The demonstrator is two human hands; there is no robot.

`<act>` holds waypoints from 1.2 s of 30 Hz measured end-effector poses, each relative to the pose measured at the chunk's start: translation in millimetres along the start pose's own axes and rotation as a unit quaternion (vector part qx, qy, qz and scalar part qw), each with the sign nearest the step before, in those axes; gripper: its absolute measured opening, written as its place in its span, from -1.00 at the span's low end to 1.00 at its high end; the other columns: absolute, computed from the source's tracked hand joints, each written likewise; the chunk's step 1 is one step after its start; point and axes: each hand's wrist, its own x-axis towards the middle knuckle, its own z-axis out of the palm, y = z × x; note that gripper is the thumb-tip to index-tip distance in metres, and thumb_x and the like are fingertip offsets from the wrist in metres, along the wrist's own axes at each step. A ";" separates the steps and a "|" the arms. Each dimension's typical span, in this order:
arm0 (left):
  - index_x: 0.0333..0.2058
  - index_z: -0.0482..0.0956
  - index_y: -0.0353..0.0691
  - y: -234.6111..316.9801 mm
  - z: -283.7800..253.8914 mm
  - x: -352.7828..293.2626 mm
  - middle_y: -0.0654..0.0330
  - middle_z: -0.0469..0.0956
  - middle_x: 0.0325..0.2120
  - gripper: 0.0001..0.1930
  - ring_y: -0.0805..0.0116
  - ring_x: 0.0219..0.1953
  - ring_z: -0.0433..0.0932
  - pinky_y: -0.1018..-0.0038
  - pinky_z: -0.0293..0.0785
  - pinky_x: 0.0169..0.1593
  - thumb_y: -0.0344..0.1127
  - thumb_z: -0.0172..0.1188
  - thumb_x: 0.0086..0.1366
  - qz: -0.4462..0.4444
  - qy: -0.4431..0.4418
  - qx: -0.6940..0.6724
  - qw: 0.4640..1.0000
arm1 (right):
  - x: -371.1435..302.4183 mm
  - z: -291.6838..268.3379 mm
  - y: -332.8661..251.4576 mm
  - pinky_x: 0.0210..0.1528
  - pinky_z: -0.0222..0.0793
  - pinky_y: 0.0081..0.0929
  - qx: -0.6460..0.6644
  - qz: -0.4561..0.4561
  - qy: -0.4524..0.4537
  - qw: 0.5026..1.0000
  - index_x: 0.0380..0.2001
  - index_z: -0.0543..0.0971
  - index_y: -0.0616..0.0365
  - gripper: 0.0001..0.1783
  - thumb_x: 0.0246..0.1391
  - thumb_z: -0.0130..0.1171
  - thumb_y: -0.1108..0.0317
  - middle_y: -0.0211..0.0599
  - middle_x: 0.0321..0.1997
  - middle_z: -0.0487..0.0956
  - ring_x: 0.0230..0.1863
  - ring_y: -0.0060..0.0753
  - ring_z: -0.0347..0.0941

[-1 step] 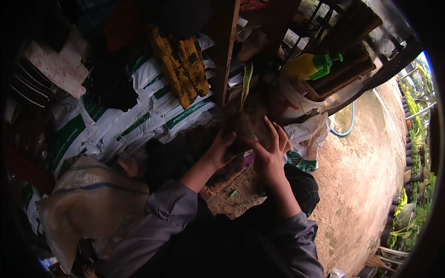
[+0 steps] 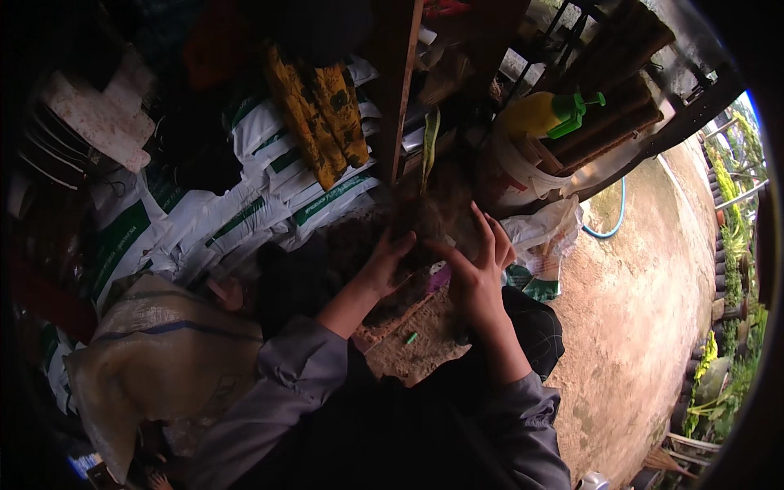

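My left hand and my right hand together clasp a brown, fibrous clump held up in front of me. A narrow green leaf stands up from the clump. My left fingers wrap its left side. My right fingers are spread over its right side. Below the hands lies a patch of loose brown soil with a small green piece on it. Grey sleeves cover both forearms.
White sacks with green stripes are stacked at the left behind a wooden post. A yellow patterned cloth hangs over them. A yellow spray bottle, white bucket, blue hose and tan woven sack surround me.
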 end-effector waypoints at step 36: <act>0.21 0.20 -0.26 11.2 -3.7 -6.7 0.05 0.33 0.13 -0.38 0.15 0.17 0.34 0.16 0.29 0.20 -0.04 0.04 0.26 -0.008 0.002 -0.013 1.000 | 17.9 13.6 6.2 0.17 -0.05 -0.17 0.062 0.014 0.003 0.998 -0.22 0.64 -0.20 -0.52 -0.36 0.21 0.48 -0.25 0.19 0.36 0.18 -0.09 0.21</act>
